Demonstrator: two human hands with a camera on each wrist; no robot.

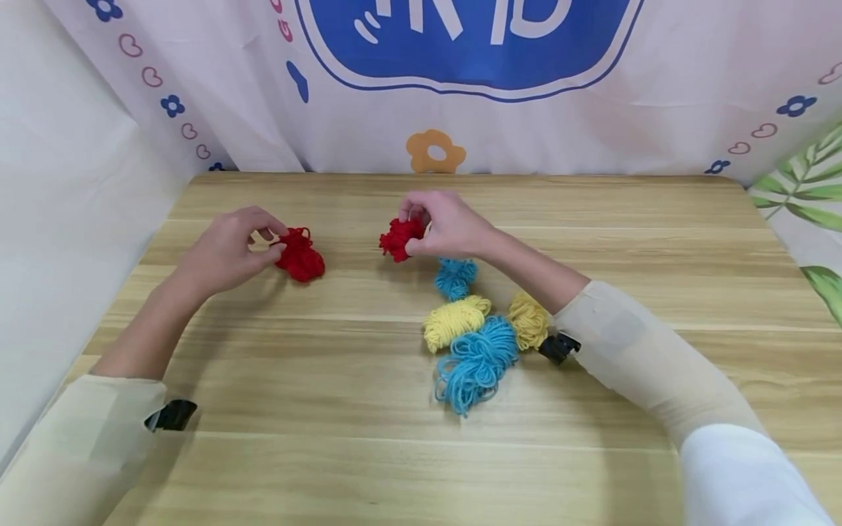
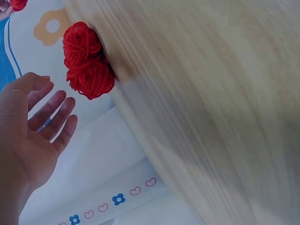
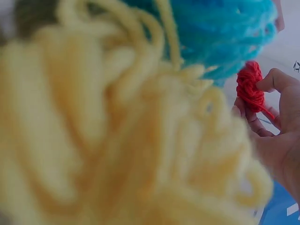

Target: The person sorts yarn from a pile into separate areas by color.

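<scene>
On the left of the table lies a red yarn bundle (image 1: 302,257), seen in the left wrist view as two joined lumps (image 2: 89,77). My left hand (image 1: 230,248) is beside it with loosely bent fingers; a gap shows between the fingers and the yarn in the left wrist view. Near the table's middle, my right hand (image 1: 450,223) pinches a smaller red yarn bundle (image 1: 401,239) between thumb and fingers. The right wrist view also shows that red bundle (image 3: 251,86) in the hand. Just below the right hand sits a small blue yarn bundle (image 1: 455,277).
Right of the table's middle are a pale yellow yarn bundle (image 1: 455,321), a larger blue one (image 1: 479,361) and a darker yellow one (image 1: 528,321) close to my right forearm. A printed cloth (image 1: 559,131) hangs behind the wooden table (image 1: 296,467).
</scene>
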